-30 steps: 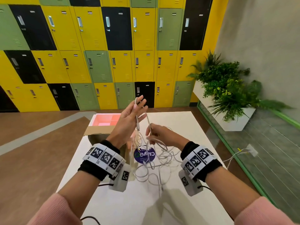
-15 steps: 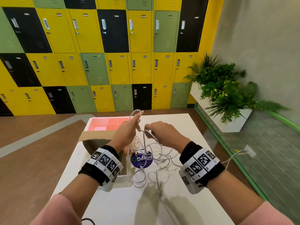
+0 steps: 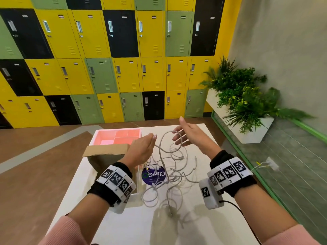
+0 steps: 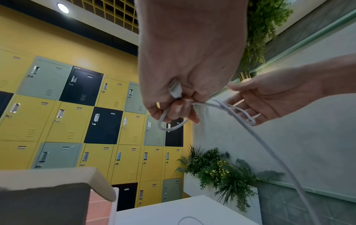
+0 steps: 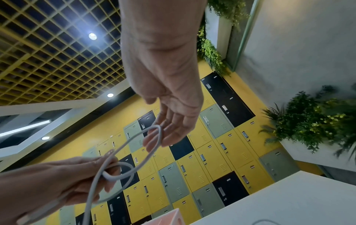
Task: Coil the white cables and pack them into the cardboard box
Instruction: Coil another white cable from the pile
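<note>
A tangle of white cables (image 3: 169,175) lies on the white table (image 3: 203,133), and one strand rises to my hands. My left hand (image 3: 150,139) pinches this white cable (image 4: 210,105) near its plug (image 4: 175,90), with a small loop hanging under the fingers. My right hand (image 3: 178,133) is held to the right with straight, spread fingers, and a cable loop (image 5: 152,132) is draped over them. The cardboard box (image 3: 106,152) stands open just left of my left wrist, its inside mostly hidden.
A pink divided tray (image 3: 120,137) sits behind the box. A round purple label (image 3: 154,175) lies under the cables. Lockers (image 3: 109,76) fill the far wall. A white planter with greenery (image 3: 247,103) stands at the right beside a green-edged glass floor.
My hands were close together, both holding the cable. Now the right hand has opened and drawn off to the right with a loop across its fingers. The left hand keeps its pinch.
</note>
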The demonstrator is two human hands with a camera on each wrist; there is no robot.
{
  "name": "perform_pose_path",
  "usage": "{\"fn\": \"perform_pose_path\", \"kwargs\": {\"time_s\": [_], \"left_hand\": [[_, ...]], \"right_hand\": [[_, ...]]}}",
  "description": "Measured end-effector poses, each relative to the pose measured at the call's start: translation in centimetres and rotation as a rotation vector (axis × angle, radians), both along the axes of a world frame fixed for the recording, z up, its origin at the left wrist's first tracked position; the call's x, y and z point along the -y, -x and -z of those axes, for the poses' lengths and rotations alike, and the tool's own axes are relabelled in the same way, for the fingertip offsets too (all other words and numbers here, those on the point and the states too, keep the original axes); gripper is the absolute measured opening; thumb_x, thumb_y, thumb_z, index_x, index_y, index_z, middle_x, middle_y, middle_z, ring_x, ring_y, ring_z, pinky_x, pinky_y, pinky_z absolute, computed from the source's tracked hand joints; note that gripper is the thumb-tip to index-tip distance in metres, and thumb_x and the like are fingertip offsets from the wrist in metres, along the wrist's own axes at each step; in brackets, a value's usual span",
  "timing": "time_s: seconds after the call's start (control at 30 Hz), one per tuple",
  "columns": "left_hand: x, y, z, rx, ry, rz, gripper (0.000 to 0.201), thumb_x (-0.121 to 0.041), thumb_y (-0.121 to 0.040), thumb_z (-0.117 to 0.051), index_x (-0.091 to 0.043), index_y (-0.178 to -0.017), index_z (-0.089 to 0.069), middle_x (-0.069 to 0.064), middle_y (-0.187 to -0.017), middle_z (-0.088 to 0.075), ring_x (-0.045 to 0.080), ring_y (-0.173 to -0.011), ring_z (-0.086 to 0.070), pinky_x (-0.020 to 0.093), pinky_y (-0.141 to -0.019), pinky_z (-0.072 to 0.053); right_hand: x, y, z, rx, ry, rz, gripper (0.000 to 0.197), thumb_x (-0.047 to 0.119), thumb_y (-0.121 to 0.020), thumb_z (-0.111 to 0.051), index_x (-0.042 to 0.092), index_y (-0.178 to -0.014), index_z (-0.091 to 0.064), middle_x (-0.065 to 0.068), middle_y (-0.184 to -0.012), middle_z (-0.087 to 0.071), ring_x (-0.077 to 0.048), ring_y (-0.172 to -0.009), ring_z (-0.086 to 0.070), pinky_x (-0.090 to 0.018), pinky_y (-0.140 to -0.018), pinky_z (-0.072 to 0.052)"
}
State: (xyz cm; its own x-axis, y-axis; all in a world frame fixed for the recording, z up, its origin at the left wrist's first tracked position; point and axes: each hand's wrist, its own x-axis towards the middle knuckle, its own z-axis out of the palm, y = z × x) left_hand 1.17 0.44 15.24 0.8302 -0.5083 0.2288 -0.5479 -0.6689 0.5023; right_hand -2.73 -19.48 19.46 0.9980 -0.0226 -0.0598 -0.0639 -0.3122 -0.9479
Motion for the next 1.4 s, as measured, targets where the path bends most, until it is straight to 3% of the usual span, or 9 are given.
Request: {"fn": "perform_pose_path", "kwargs": {"time_s": [0.23,0.43,0.57,0.7,0.8,1.03,1.17,1.3,1.4], "left_hand": [[0.5,0.7,-0.7,-0.221,0.071,0.055,0.049,-0.046,-0.101,-0.022,-0.008,-0.089,-0.051,0.009,-0.084,-0.054,0.020,-0.079,-0.050,0.041,-0.080,-0.044],[-0.3,0.1,-0.9,-0.256,0.151,-0.012,0.042,-0.044,-0.100,-0.031,-0.014,-0.073,-0.042,0.001,-0.070,-0.040,0.014,-0.065,-0.037,0.030,-0.062,-0.033],[-0.9,-0.8,-0.5,-0.177,0.274,-0.142,0.041,-0.043,-0.100,-0.034,-0.015,-0.070,-0.038,0.001,-0.067,-0.038,0.016,-0.064,-0.036,0.028,-0.057,-0.030],[-0.3,-0.9,-1.1,-0.084,0.391,-0.201,0.039,-0.039,-0.100,-0.038,-0.017,-0.068,-0.033,-0.001,-0.063,-0.036,0.013,-0.058,-0.032,0.021,-0.053,-0.029],[0.0,-0.8,-1.6,-0.021,0.390,-0.235,0.036,-0.039,-0.100,-0.039,-0.017,-0.072,-0.036,-0.001,-0.064,-0.043,0.011,-0.057,-0.036,0.019,-0.050,-0.031],[-0.7,-1.3,-1.4,-0.030,0.379,-0.300,0.038,-0.039,-0.100,-0.040,-0.018,-0.069,-0.033,-0.001,-0.063,-0.039,0.011,-0.056,-0.032,0.023,-0.048,-0.027],[-0.8,-1.5,-1.2,-0.028,0.483,-0.365,0.039,-0.040,-0.100,-0.038,-0.007,-0.081,-0.044,0.000,-0.067,-0.043,0.015,-0.061,-0.037,0.028,-0.053,-0.029],[-0.7,-1.4,-1.6,-0.029,0.549,-0.363,0.042,-0.043,-0.100,-0.038,-0.004,-0.087,-0.048,0.002,-0.071,-0.046,0.015,-0.065,-0.038,0.029,-0.055,-0.031],[-0.7,-1.2,-1.9,-0.037,0.548,-0.351,0.037,-0.041,-0.100,-0.038,-0.009,-0.082,-0.044,-0.001,-0.068,-0.042,0.013,-0.062,-0.036,0.026,-0.053,-0.028]], "right_hand": [[0.3,-0.5,0.3,0.161,0.048,-0.012,0.021,0.022,-0.100,-0.044,0.010,-0.092,-0.059,0.003,-0.078,-0.063,-0.007,-0.069,-0.060,-0.021,-0.068,-0.042],[1.8,-0.5,-0.4,0.128,-0.192,-0.106,0.019,0.026,-0.102,-0.037,0.022,-0.089,-0.050,0.008,-0.098,-0.056,-0.011,-0.090,-0.050,-0.029,-0.081,-0.035],[2.6,0.2,-0.7,0.104,0.130,-0.263,0.034,0.049,-0.095,-0.042,0.021,-0.085,-0.057,0.002,-0.102,-0.050,-0.011,-0.094,-0.052,-0.030,-0.089,-0.044],[2.1,0.2,-0.6,0.012,0.252,-0.292,0.050,0.048,-0.090,-0.053,-0.001,-0.079,-0.057,-0.007,-0.083,-0.056,-0.018,-0.085,-0.065,-0.026,-0.074,-0.056],[1.6,0.1,-0.2,-0.053,0.238,-0.341,0.042,0.043,-0.092,-0.055,0.004,-0.077,-0.059,-0.007,-0.079,-0.060,-0.022,-0.081,-0.067,-0.028,-0.070,-0.056],[2.3,-0.2,-1.4,0.224,0.370,-0.337,0.021,0.035,-0.091,-0.058,0.028,-0.103,-0.073,0.005,-0.080,-0.038,0.002,-0.069,-0.038,-0.013,-0.065,-0.033],[2.3,-0.4,-2.1,0.129,0.450,-0.495,0.017,0.032,-0.090,-0.061,0.024,-0.098,-0.074,-0.018,-0.078,-0.062,-0.018,-0.056,-0.038,-0.021,-0.049,-0.031],[1.9,0.2,-2.5,-0.064,0.492,-0.526,0.038,0.048,-0.088,-0.055,0.016,-0.094,-0.076,-0.006,-0.079,-0.064,-0.012,-0.067,-0.055,-0.023,-0.059,-0.048],[1.5,0.4,-2.4,-0.140,0.447,-0.420,0.075,0.066,-0.089,-0.029,0.007,-0.085,-0.076,-0.009,-0.084,-0.070,-0.014,-0.068,-0.062,-0.027,-0.064,-0.052]]}}
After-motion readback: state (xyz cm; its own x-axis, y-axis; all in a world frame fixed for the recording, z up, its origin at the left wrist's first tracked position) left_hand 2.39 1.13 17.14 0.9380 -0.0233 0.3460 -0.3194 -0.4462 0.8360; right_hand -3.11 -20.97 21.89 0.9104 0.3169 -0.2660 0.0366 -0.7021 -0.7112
